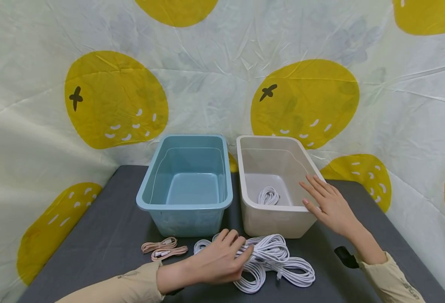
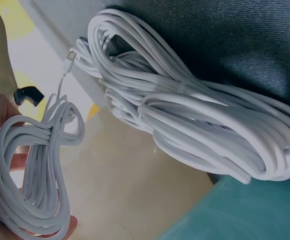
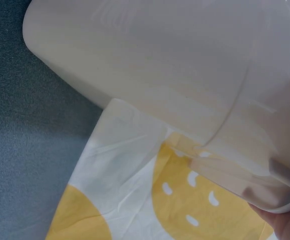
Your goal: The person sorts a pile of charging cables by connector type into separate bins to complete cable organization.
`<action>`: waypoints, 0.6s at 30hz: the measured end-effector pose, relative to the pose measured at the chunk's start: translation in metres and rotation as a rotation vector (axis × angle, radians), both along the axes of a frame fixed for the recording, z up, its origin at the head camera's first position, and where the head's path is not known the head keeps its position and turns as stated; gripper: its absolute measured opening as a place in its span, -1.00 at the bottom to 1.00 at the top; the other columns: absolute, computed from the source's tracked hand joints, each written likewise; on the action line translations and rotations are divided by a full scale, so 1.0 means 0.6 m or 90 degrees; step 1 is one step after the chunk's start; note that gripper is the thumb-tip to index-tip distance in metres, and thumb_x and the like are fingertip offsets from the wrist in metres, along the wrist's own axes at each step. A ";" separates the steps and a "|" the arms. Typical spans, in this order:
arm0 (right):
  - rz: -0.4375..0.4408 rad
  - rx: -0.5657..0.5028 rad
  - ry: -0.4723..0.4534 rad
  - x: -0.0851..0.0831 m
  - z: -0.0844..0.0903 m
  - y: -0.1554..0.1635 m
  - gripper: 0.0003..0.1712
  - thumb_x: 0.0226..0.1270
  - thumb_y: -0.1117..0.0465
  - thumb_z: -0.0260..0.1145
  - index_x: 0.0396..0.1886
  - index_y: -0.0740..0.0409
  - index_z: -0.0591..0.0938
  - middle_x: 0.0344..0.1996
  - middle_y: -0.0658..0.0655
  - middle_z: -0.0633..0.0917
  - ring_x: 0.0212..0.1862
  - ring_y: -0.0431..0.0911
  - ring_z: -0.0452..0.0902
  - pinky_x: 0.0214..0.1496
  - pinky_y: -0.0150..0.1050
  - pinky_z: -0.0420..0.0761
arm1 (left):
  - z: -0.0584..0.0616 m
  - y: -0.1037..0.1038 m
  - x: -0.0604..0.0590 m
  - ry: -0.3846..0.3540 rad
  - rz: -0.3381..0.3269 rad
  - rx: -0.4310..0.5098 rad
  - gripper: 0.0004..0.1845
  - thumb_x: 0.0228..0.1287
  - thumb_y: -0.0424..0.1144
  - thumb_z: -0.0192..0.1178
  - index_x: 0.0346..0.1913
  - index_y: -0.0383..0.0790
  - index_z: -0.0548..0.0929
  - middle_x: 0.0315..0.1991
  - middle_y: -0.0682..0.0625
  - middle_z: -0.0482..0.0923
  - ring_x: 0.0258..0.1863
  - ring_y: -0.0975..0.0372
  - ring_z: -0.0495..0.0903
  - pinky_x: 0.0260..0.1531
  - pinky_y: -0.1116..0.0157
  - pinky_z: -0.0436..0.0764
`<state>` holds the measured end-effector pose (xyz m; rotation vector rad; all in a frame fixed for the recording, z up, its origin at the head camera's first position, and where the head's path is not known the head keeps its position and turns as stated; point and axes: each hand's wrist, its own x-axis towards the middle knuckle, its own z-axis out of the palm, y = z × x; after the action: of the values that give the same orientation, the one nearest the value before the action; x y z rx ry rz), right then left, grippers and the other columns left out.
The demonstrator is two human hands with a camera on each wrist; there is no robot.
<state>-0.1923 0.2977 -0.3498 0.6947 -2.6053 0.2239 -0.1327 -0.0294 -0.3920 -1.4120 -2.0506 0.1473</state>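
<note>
My left hand [image 1: 219,261] is over a pile of white coiled cables [image 1: 272,251] in front of the two bins. In the left wrist view its curled fingers hold one bundled white cable [image 2: 32,175], with a plug end sticking up from it. More white coils [image 2: 185,100] lie beside that bundle. My right hand [image 1: 330,208], fingers extended, is at the right rim of the beige bin [image 1: 271,219]. In the right wrist view part of the right hand [image 3: 289,227] shows at the bin's rim. Another white cable coil [image 1: 268,196] lies inside this bin.
A blue bin [image 1: 186,221] stands left of the beige one. Two pinkish cable bundles [image 1: 169,252] lie on the dark table [image 1: 105,235] in front of it. Behind hangs a white cloth [image 1: 207,97] with yellow fruit shapes.
</note>
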 end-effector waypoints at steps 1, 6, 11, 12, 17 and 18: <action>-0.001 -0.001 0.000 0.000 0.000 0.000 -0.39 0.27 0.03 0.06 0.31 0.00 0.23 0.34 0.16 0.19 0.36 0.11 0.05 0.37 -0.05 -0.06 | 0.001 -0.002 0.001 0.000 0.002 0.002 -0.54 0.02 0.01 0.04 0.01 -0.08 0.50 -0.26 0.03 0.45 -0.29 0.19 0.37 -0.27 0.27 0.38; 0.002 -0.001 -0.005 0.000 -0.001 0.000 -0.38 0.28 0.02 0.04 0.33 -0.03 0.19 0.34 0.17 0.18 0.37 0.10 0.02 0.37 -0.03 -0.07 | 0.006 -0.018 0.005 -0.002 0.015 0.015 -0.52 -0.01 0.02 0.05 0.01 -0.09 0.51 -0.25 0.03 0.45 -0.29 0.20 0.37 -0.28 0.27 0.38; 0.005 0.001 0.000 -0.002 -0.003 0.001 -0.39 0.28 0.03 0.05 0.32 0.02 0.23 0.34 0.17 0.18 0.36 0.10 0.03 0.40 -0.11 -0.15 | 0.015 -0.039 0.008 -0.016 0.033 0.035 -0.52 -0.02 -0.01 0.06 0.01 -0.12 0.50 -0.25 0.02 0.44 -0.29 0.18 0.36 -0.26 0.25 0.40; 0.005 0.001 0.001 -0.002 -0.003 0.001 -0.39 0.28 0.03 0.05 0.31 0.02 0.23 0.34 0.16 0.18 0.36 0.10 0.03 0.40 -0.12 -0.15 | 0.018 -0.043 0.009 -0.019 0.036 0.038 -0.51 -0.02 0.00 0.06 0.01 -0.13 0.49 -0.25 0.02 0.45 -0.29 0.18 0.36 -0.25 0.24 0.40; 0.006 0.002 0.003 -0.003 -0.002 0.001 -0.39 0.27 0.03 0.05 0.32 0.00 0.22 0.34 0.16 0.18 0.36 0.11 0.04 0.37 -0.05 -0.09 | 0.035 -0.061 0.012 -0.025 0.048 0.055 -0.49 -0.03 -0.02 0.07 0.04 -0.15 0.49 -0.22 0.00 0.45 -0.26 0.16 0.38 -0.21 0.22 0.42; 0.006 0.002 0.003 -0.003 -0.001 0.001 -0.39 0.28 0.03 0.05 0.32 -0.01 0.21 0.34 0.16 0.18 0.36 0.11 0.04 0.37 -0.04 -0.08 | 0.038 -0.064 0.013 -0.021 0.049 0.058 -0.49 -0.02 -0.03 0.05 0.04 -0.15 0.49 -0.22 -0.01 0.45 -0.26 0.16 0.38 -0.21 0.22 0.42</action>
<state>-0.1943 0.2983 -0.3506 0.7077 -2.5987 0.2206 -0.1249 -0.0675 -0.3691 -1.2892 -2.1114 0.0622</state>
